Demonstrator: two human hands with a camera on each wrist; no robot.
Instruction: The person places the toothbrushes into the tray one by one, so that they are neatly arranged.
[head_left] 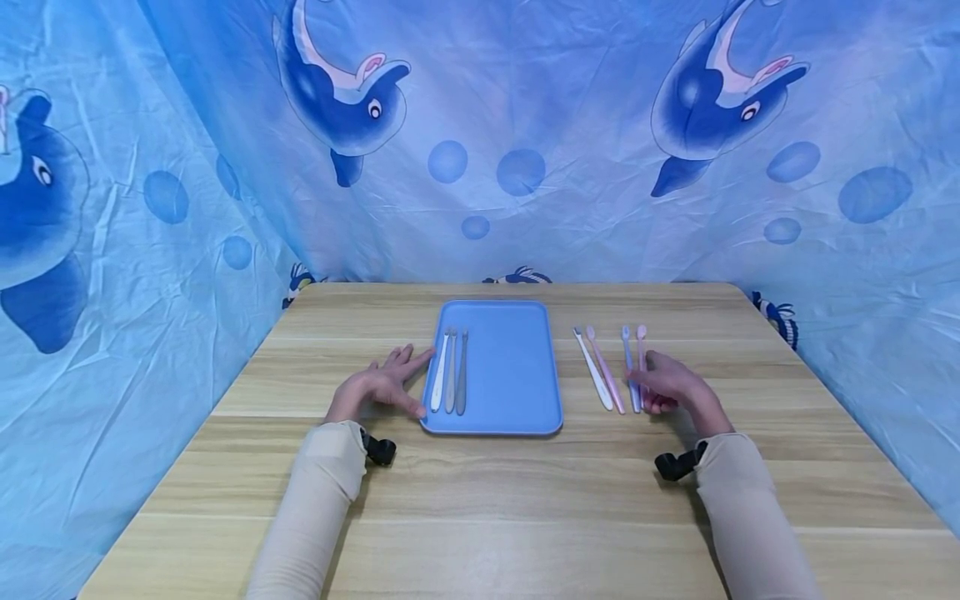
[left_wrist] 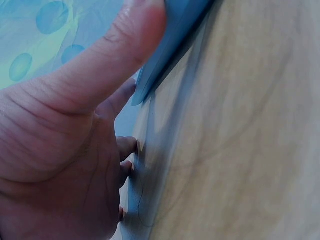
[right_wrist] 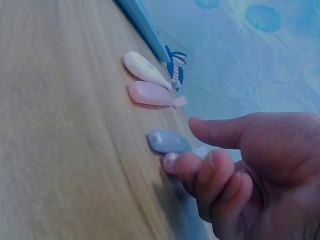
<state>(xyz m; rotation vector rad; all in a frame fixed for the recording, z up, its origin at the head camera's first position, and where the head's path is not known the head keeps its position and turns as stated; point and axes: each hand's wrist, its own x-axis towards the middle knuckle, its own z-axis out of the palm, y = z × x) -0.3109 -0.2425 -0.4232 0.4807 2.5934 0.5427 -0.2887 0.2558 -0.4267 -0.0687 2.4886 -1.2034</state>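
A blue tray [head_left: 517,367] lies on the table with three toothbrushes along its left side: one white [head_left: 438,379], one light grey [head_left: 450,383], one darker grey [head_left: 462,379]. My left hand [head_left: 384,383] touches the tray's left edge, fingers spread and the thumb at its near corner. Right of the tray lie a white toothbrush [head_left: 597,379], a pink one [head_left: 606,372], a blue one [right_wrist: 169,141] and a second pink one [right_wrist: 170,163]. Over the last two is my right hand [head_left: 670,382], fingertips right at the second pink handle and thumb held apart from the fingers.
The wooden table [head_left: 495,517] has its far edge against a blue curtain [head_left: 600,225] printed with dolphins. Black wrist straps with small cameras [head_left: 381,451] sit at both sleeve cuffs.
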